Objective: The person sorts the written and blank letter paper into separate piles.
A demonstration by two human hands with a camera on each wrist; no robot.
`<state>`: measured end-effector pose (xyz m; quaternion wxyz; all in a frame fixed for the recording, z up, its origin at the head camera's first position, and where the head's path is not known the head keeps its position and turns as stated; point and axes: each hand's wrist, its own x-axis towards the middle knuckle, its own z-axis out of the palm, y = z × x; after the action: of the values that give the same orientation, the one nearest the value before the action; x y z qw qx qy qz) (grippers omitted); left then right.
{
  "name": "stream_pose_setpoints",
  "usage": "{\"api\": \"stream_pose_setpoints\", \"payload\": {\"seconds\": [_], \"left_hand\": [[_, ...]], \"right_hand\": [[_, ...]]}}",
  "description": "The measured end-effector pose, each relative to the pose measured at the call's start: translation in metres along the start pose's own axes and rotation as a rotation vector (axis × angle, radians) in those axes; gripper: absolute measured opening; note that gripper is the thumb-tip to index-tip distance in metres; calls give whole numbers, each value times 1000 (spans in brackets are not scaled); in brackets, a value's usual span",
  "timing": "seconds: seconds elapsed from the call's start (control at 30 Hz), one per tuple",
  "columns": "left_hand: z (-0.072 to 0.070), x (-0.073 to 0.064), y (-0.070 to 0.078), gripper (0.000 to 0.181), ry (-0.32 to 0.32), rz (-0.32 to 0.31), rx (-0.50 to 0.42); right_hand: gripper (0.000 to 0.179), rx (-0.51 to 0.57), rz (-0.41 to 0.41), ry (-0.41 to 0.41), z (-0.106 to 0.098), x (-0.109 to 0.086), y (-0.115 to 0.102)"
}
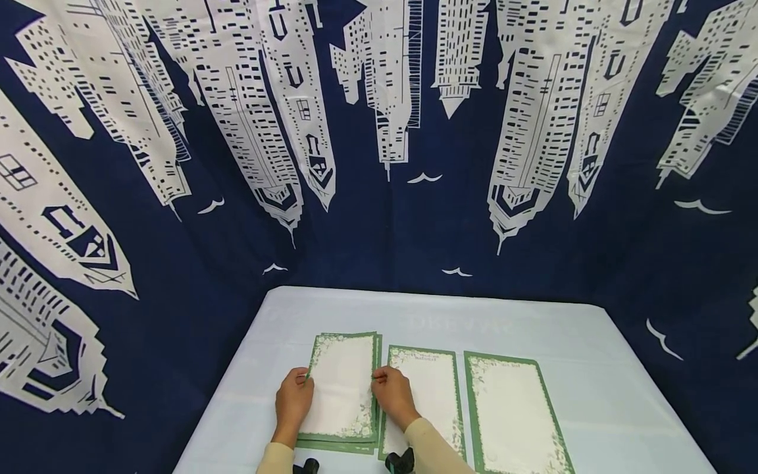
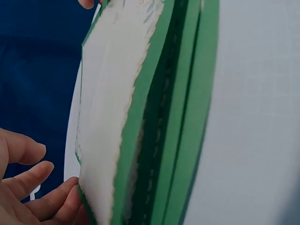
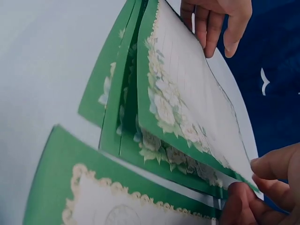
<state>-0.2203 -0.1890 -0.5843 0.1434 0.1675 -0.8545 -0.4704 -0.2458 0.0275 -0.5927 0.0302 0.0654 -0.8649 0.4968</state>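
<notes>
A stack of green-bordered, flower-printed paper sheets lies on the left of the table. The top sheet (image 1: 340, 388) is lifted and bowed, a gap showing beneath it above the sheets under it (image 3: 112, 136). My left hand (image 1: 293, 398) holds its left edge with lower fingertips, while the thumb-side fingers (image 2: 30, 150) stand clear of the paper. On the opposite edge, my right hand (image 1: 393, 395) pinches the sheet between thumb and fingers, close to the corner in the right wrist view. The sheets of the stack lie slightly askew.
Right of the stack lies a second green-bordered sheet (image 1: 423, 388), partly under my right forearm. A third such sheet (image 1: 512, 408) lies farther right on the white table (image 1: 616, 395). Behind hangs a navy curtain (image 1: 385, 230) printed with white buildings.
</notes>
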Motion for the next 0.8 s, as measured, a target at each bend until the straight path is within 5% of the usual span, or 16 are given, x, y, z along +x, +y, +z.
{"api": "stream_pose_setpoints", "payload": {"seconds": [0.27,0.47,0.6,0.8], "left_hand": [[5,0,-2,28,21,33,60],[19,-12,9,26,38,86,-16],[30,-25,24,23,-81,131,-80],[47,-39,46,32,-369,181,-94]], "right_hand": [[11,-86,-21,-50,-6,-5,-8],[16,-106,-23,-24,-29,-17,-1],[14,-178,-10,41,-52,-28,12],[18,-237,101,118,-94,-42,32]]}}
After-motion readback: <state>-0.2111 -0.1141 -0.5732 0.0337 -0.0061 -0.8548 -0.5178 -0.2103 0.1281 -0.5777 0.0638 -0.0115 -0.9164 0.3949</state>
